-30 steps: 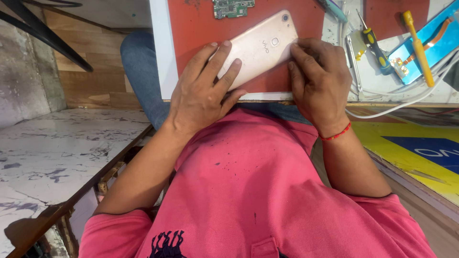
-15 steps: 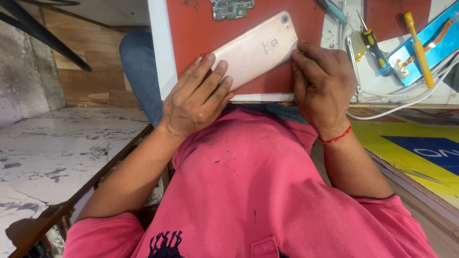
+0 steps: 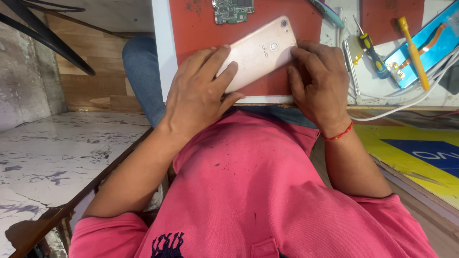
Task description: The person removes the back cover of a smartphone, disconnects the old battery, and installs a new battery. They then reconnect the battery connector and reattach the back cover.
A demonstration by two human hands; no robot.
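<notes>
A pale gold smartphone (image 3: 260, 50) lies back side up and slanted on a red work mat (image 3: 306, 24) at the near edge of the bench. My left hand (image 3: 198, 93) grips its lower left end, fingers spread over the back. My right hand (image 3: 318, 86) presses against the phone's right edge with the fingertips at its side; a red thread band circles that wrist. The phone's front face is hidden.
A green circuit board (image 3: 233, 9) lies above the phone on the mat. To the right are a black-yellow screwdriver (image 3: 370, 48), a yellow-handled tool (image 3: 413, 48) on a blue phone frame (image 3: 430, 52), white cables (image 3: 406, 102) and tweezers (image 3: 353, 71).
The phone has stayed between both hands and tilted slightly. My left hand slid a little down and back up along its lower end; my right fingers stayed at the right edge.
</notes>
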